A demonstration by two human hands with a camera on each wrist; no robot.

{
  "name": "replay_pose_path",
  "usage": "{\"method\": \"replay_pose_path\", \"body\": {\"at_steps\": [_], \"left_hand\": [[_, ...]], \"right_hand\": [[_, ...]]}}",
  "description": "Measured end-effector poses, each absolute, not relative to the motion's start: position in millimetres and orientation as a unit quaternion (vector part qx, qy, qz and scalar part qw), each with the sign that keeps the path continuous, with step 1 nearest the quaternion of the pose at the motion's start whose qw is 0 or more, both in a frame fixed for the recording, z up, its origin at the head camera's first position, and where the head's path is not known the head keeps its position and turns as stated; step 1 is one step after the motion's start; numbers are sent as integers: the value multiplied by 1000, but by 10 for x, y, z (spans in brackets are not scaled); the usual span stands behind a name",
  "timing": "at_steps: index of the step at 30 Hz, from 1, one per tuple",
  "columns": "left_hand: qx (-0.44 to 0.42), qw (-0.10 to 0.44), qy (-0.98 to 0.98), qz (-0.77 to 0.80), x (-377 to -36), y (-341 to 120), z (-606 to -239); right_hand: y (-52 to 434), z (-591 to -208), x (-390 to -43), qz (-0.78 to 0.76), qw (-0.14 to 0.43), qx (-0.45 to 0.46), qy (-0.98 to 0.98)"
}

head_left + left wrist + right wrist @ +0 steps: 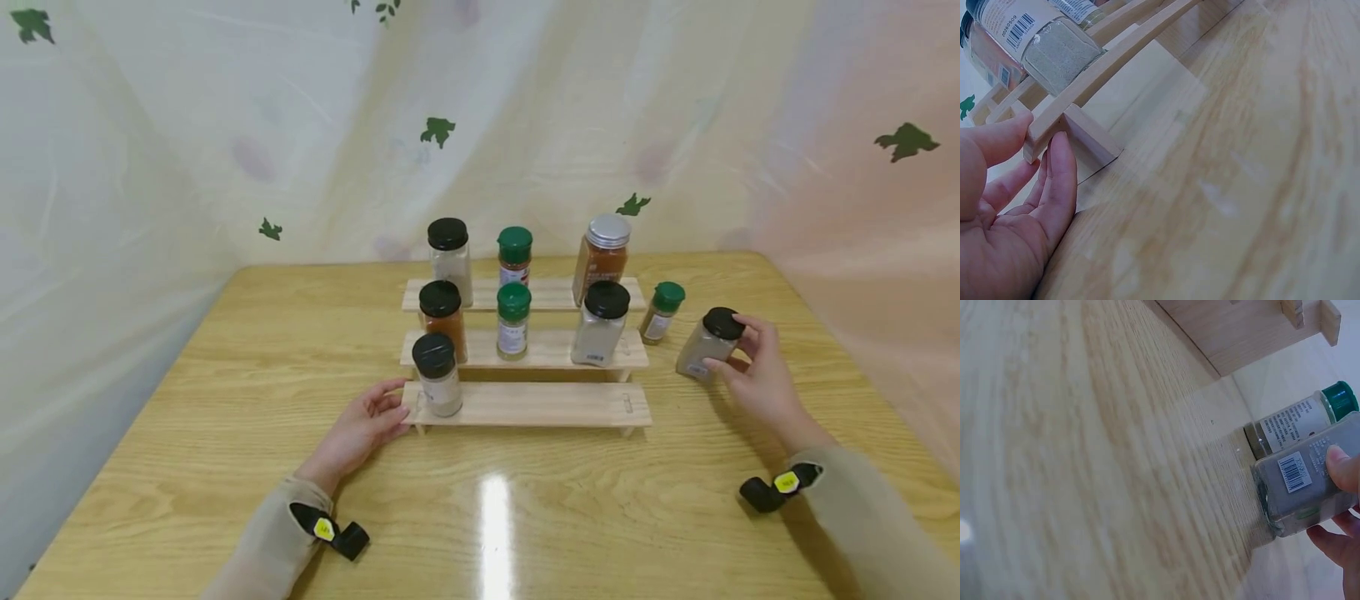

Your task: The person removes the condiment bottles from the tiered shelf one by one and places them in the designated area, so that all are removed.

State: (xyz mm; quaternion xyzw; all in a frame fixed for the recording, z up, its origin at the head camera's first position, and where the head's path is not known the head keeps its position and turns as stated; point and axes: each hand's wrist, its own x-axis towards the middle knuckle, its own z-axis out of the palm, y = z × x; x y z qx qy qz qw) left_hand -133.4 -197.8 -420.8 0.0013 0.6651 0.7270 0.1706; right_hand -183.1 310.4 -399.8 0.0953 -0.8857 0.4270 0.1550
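A three-step wooden rack stands mid-table with several spice jars on it. My left hand rests open against the left end of its lowest step, fingers straight, right beside a black-capped jar of pale powder. To the right of the rack my right hand grips a black-capped jar of grey spice, which tilts on the table. A small green-capped jar stands just left of it.
The wooden table has a glossy top with a light glare near its front. A pale curtain with green leaf prints hangs close behind and around the sides. The rack's two upper steps carry orange, white and grey jars.
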Motion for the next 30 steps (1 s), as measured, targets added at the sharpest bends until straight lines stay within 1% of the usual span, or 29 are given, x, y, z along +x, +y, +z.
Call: {"method": "replay_pose_path", "body": {"at_steps": [3,10,21,30], "left_hand": [[1,170,667,725,-1335,-1976,-4205],[-8,171,676,717,-1317,-1987,-4202],[-11,177,677,715,-1327,-1971,-4184],[-7,171,672,720,-1318,-1953,-4178]], "right_hand": [[3104,-3995,-1859,426,156,93,-886],[3132,-3989,-1945,420,148,118,-888],[3246,-3934,-2045,373,129,100,-913],[3279,-3922,-2135,360,136,104,-917]]}}
